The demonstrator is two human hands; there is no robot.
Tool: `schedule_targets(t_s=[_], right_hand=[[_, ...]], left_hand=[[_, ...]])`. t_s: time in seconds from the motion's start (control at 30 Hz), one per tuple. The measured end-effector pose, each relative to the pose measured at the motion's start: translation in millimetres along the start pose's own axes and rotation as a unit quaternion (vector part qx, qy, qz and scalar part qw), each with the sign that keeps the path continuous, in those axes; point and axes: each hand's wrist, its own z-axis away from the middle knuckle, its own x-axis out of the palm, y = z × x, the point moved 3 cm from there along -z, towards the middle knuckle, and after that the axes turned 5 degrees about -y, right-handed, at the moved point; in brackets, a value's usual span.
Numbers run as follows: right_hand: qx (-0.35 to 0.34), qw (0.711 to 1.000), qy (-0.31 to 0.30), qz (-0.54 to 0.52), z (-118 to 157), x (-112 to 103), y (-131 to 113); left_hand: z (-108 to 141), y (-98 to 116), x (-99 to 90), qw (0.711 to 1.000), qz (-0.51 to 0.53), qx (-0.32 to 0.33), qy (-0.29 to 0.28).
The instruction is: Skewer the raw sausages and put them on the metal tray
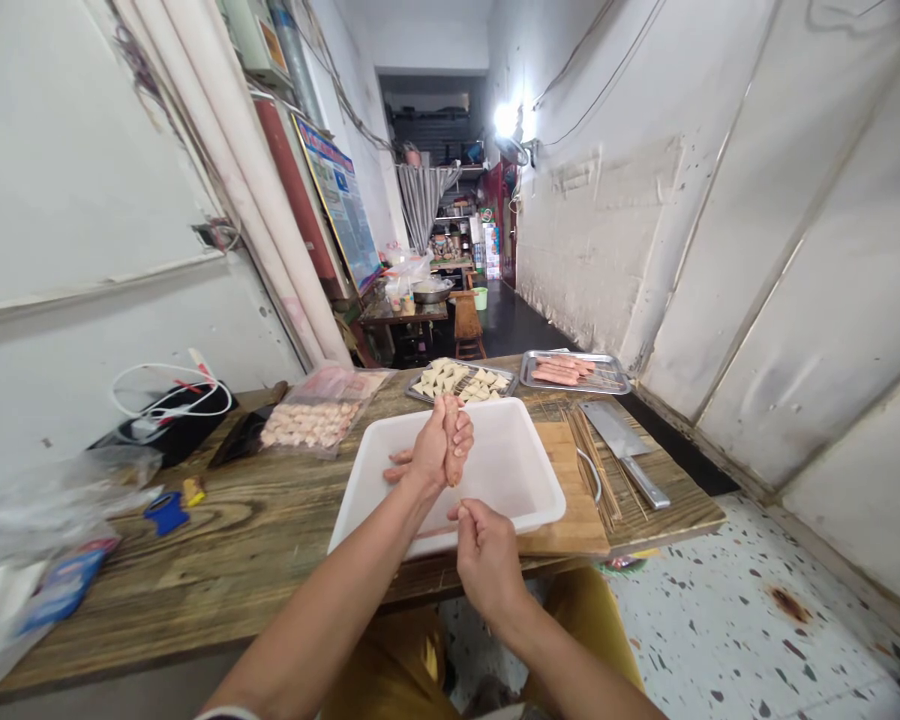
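Note:
Above a white plastic tub, my left hand is wrapped round a pink sausage, which stands nearly upright in the fingers. Just below it, my right hand is closed in a pinch on a thin bamboo skewer, whose tip points at the sausage's lower end; most of the skewer is hidden by the fingers. More sausages lie in the left part of the tub, partly behind my left forearm.
Right of the tub are a cutting board, loose bamboo skewers and a cleaver. Behind stand a tray of skewered sausages and a tray of pale triangular pieces. A bag of pinkish pieces lies left.

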Motion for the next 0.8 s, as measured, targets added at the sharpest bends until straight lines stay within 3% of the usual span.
schedule_targets(t_s=[0.8], right_hand=[[-0.001,1.0,0.009,0.03,-15.7,2.6,1.9]], left_hand=[[-1.3,-5.0,-0.2,1.0,-0.023,0.007,-0.019]])
